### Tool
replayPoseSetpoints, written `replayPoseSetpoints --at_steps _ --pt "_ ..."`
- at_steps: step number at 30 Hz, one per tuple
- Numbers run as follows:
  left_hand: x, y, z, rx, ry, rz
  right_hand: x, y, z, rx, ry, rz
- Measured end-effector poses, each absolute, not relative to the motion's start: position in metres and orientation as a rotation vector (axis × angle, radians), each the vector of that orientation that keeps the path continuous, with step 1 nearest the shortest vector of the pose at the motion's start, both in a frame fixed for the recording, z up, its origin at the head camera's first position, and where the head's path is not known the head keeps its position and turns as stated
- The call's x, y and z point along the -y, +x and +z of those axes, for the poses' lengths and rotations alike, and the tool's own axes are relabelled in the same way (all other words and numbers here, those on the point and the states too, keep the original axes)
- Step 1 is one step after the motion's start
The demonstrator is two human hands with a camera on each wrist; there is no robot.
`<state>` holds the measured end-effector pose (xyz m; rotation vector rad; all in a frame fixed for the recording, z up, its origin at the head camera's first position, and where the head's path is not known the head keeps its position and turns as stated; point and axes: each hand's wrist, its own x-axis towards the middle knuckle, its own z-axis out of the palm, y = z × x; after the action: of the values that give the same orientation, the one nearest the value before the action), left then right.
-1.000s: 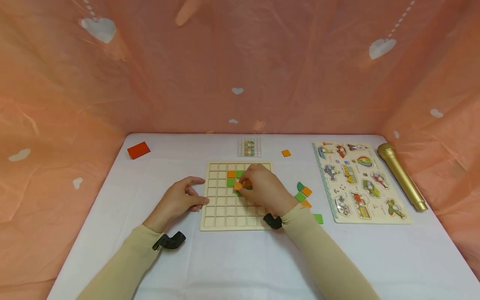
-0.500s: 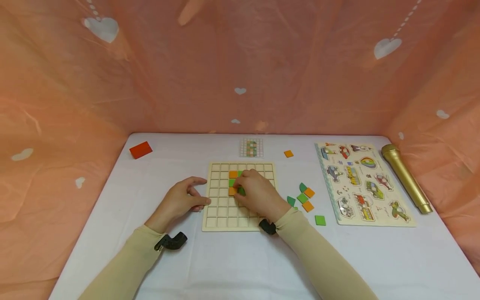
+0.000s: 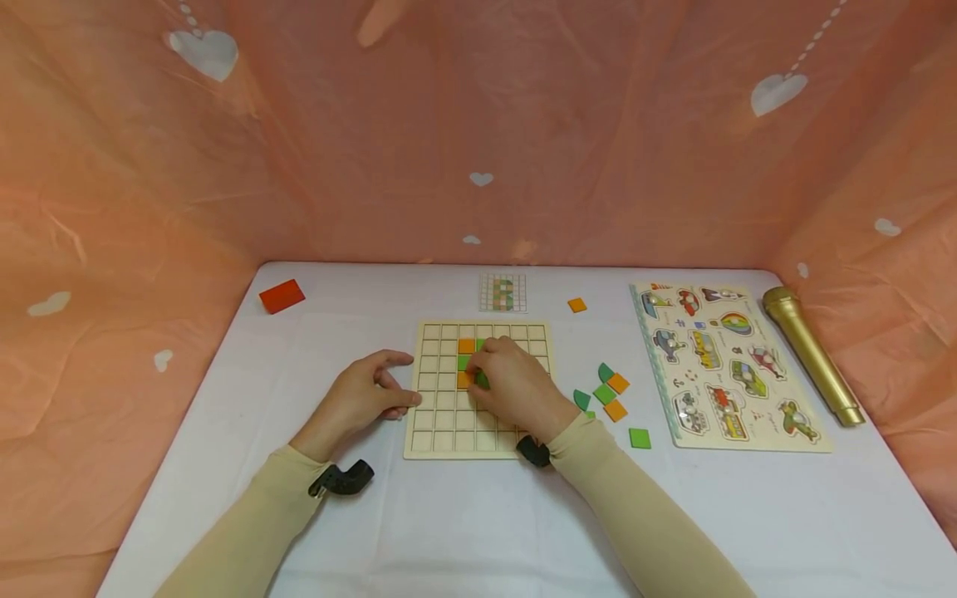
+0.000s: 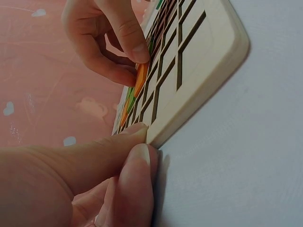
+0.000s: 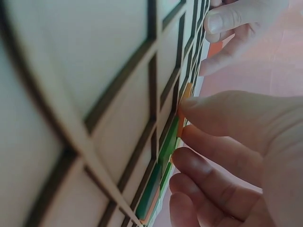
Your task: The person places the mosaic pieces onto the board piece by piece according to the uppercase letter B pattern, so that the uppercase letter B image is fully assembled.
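Observation:
A pale wooden grid board (image 3: pixel 441 421) lies on the white table. My right hand (image 3: pixel 516 386) is over its middle, thumb and forefinger pinching an orange square tile (image 3: pixel 464 379) at a cell below a green tile (image 3: pixel 463 363). Another orange tile (image 3: pixel 467 345) sits above that one. More tiles on the board are partly hidden behind the right hand. At the board's left side, my left hand (image 3: pixel 355 403) pinches the edge; in the left wrist view its thumb (image 4: pixel 135 134) lies over the rim and another finger is against the side.
Right of the board lie several loose orange and green tiles (image 3: pixel 605 394), with a green square (image 3: pixel 639 438) nearer. A small pattern card (image 3: pixel 503 294) and an orange tile (image 3: pixel 576 305) lie behind. Farther out are a red block (image 3: pixel 282 296), a picture puzzle (image 3: pixel 706 415) and a gold microphone (image 3: pixel 811 357).
My right hand has brought the orange tile slightly left and down into the cell below the green one, then stayed there. The left hand keeps its place at the board's edge.

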<state>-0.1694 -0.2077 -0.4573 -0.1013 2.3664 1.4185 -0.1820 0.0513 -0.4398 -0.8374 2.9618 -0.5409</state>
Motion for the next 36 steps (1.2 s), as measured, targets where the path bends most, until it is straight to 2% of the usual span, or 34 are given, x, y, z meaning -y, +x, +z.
replayPoseSetpoints --at_steps 13,21,36 --pt "0.207 -0.169 -0.454 -2.377 -0.099 1.409 -0.052 -0.182 -0.439 -2.963 -0.845 -0.543" --pt "0.208 -0.169 -0.455 -2.380 -0.118 1.397 -0.064 -0.179 -0.436 -2.929 -0.757 -0.650" --pt "0.207 -0.170 -0.456 -2.392 -0.089 1.377 -0.152 -0.163 -0.431 -3.009 -0.566 -0.705"
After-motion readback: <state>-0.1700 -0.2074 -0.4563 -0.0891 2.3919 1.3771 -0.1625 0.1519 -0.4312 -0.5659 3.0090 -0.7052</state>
